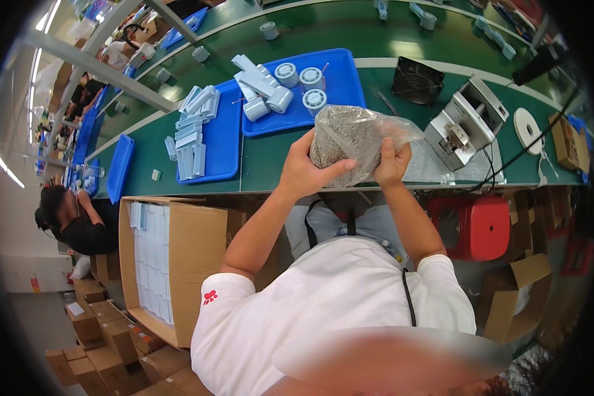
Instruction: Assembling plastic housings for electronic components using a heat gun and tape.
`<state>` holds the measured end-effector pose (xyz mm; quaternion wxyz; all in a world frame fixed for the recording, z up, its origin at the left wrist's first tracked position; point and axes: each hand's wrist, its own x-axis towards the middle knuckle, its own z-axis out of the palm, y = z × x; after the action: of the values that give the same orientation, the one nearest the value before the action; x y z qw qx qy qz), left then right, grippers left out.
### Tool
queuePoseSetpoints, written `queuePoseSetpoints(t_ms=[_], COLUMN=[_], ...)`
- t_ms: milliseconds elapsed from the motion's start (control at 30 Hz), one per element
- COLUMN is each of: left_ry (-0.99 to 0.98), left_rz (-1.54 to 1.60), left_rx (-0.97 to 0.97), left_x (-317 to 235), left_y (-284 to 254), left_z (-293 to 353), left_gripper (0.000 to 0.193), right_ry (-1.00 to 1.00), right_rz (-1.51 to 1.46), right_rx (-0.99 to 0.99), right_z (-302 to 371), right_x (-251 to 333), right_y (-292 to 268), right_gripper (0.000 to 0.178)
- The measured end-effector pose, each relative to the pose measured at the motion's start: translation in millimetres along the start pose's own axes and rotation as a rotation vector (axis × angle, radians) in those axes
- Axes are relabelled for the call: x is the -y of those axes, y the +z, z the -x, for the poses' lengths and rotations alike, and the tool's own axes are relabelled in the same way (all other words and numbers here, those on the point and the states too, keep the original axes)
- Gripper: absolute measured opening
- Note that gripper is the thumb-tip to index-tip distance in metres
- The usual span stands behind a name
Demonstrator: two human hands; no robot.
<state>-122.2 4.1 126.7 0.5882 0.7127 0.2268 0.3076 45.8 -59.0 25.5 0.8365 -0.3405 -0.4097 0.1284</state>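
Note:
Between my hands, above the near edge of the green bench, is a clear plastic bag [346, 135] full of many small greyish pieces, too small to make out singly. My left hand [305, 166] grips its left side, thumb across the front. At its right side my right hand [392, 160] pinches the loose plastic. Just beyond the bag lies a blue tray [340, 72] with round light-blue fan housings [314, 100] and several light-blue handle parts [261, 82]. To the left, a second blue tray [228, 155] carries a pile of light-blue handle shells [190, 142].
A grey metal machine [465, 125] and a black fan [418, 80] stand on the right, near a white reel [527, 130]. A carton of light-blue parts [204, 264] is at my left, a red stool [485, 228] under the bench. Another person [79, 221] sits far left.

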Motion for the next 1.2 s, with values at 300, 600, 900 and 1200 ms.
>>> queuePoseSetpoints(t_ms=[300, 600, 900, 1200], left_ry=[0.077, 0.251, 0.204, 0.459], left_rz=[0.012, -0.02, 0.073, -0.191], left_rx=[-0.138, -0.149, -0.083, -0.105], left_x=[102, 112, 116, 120], left_y=[-35, -39, -41, -50], left_z=[16, 10, 12, 12], left_gripper=[0.069, 0.077, 0.09, 0.106], right_ry=[0.008, 0.024, -0.35, -0.213], right_rz=[0.16, 0.364, 1.163, 0.725], right_rx=[0.25, 0.342, 0.81, 0.733], right_z=[10, -9, -46, -50], right_x=[-39, 9, 53, 65], right_y=[17, 19, 50, 20], right_gripper=[0.018, 0.027, 0.044, 0.016])
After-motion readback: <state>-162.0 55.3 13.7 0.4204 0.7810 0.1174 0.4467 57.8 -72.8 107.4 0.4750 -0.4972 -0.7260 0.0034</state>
